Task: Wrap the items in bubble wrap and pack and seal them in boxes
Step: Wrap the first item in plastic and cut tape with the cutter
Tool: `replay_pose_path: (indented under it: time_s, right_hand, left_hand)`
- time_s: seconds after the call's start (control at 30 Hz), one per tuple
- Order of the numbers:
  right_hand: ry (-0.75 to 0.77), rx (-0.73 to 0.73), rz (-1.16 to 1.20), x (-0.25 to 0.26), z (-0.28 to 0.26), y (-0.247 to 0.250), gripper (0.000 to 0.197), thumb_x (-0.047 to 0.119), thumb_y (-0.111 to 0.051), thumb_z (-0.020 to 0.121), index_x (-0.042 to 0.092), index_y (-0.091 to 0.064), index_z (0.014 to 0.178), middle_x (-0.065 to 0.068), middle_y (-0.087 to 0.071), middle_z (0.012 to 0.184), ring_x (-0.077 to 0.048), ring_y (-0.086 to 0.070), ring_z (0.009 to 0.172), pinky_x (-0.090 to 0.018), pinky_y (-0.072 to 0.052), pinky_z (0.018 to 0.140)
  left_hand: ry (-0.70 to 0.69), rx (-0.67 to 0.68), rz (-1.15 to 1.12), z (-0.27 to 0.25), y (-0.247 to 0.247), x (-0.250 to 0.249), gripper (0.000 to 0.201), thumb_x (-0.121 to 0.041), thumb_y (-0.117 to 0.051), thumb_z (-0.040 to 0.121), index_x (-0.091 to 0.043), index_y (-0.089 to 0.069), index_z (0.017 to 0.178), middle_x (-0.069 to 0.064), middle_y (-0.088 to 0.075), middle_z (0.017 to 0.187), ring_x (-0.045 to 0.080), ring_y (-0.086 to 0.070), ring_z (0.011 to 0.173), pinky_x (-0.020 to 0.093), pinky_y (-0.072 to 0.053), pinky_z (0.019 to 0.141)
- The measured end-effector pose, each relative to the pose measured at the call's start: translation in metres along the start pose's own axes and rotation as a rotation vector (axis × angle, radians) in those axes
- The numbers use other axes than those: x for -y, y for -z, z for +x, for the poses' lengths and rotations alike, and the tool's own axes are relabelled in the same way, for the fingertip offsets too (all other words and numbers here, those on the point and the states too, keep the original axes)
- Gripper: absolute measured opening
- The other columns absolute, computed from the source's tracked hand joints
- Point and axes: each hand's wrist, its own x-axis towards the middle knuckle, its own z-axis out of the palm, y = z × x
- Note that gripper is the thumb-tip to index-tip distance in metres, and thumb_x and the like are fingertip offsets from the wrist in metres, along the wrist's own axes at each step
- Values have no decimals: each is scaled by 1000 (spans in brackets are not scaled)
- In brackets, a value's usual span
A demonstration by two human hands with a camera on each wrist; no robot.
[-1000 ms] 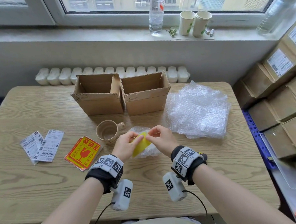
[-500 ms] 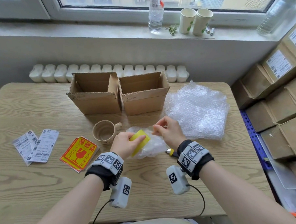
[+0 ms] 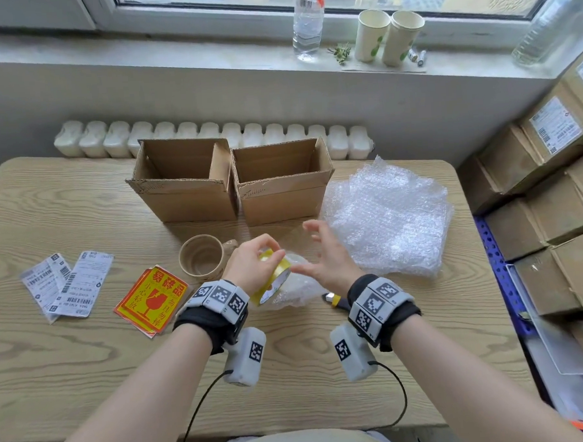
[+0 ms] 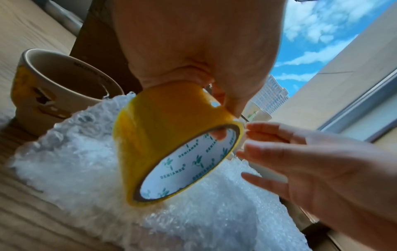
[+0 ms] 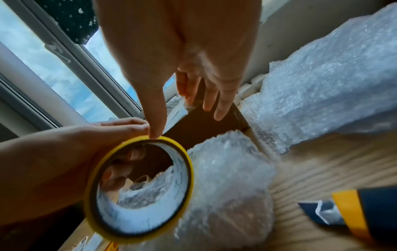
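Left hand [image 3: 252, 268] grips the tape roll [image 3: 273, 282]; right hand [image 3: 326, 259] is spread, thumb on its rim. Probably feel for the loose end first, over the wrapped bundle [image 3: 297, 286].

Head overhead; wrists close on tape roll [image 4: 169, 147]

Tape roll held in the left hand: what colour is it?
Yellow tape roll with a white printed inner core, clearest in the left wrist view.

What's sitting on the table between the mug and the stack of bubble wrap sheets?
In the head view, between the mug and the bubble wrap stack lies a bubble-wrapped bundle, with the left hand holding the yellow tape roll over it.
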Motion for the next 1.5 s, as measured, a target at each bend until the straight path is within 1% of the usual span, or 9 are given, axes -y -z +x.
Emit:
replay_pose_path:
  time_s: [0.1,0.2,0.3,0.43,0.93,1.13,1.27,1.37,1.5]
  right_hand:
    - [-73,-32,87,-14,-2,-5,109,18,-84,67,35,-13,148,2,-24,150,-15,-38,130,-36,-40,105]
    - [-198,-51,3,-25,1,-3,75,24,-81,73,21,-41,138,-2,-52,129,-16,-51,119,-33,-44,99]
    - [-241,2,-147,-33,5,-9,40,34,-76,78,17,-63,112,1,-63,116,-14,-57,110,-29,-45,95]
    - [-262,12,-236,-36,12,-20,35,39,-71,80,16,-66,106,-2,-63,113,-15,-58,104,-27,-44,87]
    - [-204,-43,-195,-45,13,-21,13,13,-60,89,22,-54,82,8,-56,76,-15,-57,77,-27,-45,68]
    - [-289,111,92,-41,13,-13,28,0,-50,80,13,-67,97,0,-57,83,-11,-51,73,-23,-43,68]
    - [-285,138,381,-30,13,-5,39,27,-51,67,4,-68,94,-1,-63,96,-3,-53,84,-22,-38,75]
    - [-348,79,498,-29,17,-5,46,46,-62,78,6,-71,97,0,-67,101,-4,-57,87,-24,-42,76]
    - [-323,-58,380,-36,28,-12,19,27,-66,87,11,-66,76,-5,-66,82,-15,-60,81,-37,-49,85]
  left_hand:
    - [27,-9,-18,1,2,1,13,-38,-63,86,-33,-58,75,5,-66,94,26,-61,77,47,-55,73]
    - [59,-37,-48,-1,3,7,13,-36,-64,86,-32,-60,74,-2,-62,89,19,-60,93,43,-54,77]
    - [58,-56,-107,-7,6,7,13,-31,-66,86,-23,-63,76,-3,-61,79,22,-63,80,33,-51,67]
    - [51,-87,-152,-16,13,6,13,-27,-67,86,-16,-65,80,4,-61,83,13,-59,66,16,-45,48]
    - [218,34,-227,-24,6,-11,16,-16,-60,91,-1,-62,87,10,-48,67,7,-53,36,18,-40,33]
    - [249,26,-201,-14,2,-11,12,-21,-60,91,-12,-63,83,16,-56,68,31,-63,45,28,-47,36]
    - [230,6,-135,-5,-3,-7,14,-27,-63,87,-22,-65,74,12,-56,64,39,-61,54,50,-54,56]
    - [217,20,-76,0,-6,-6,15,-26,-62,88,-19,-65,75,-1,-54,59,26,-55,64,39,-50,66]
    - [204,26,-19,2,-8,-6,13,-29,-61,89,-19,-69,86,-1,-64,81,18,-58,85,27,-43,75]
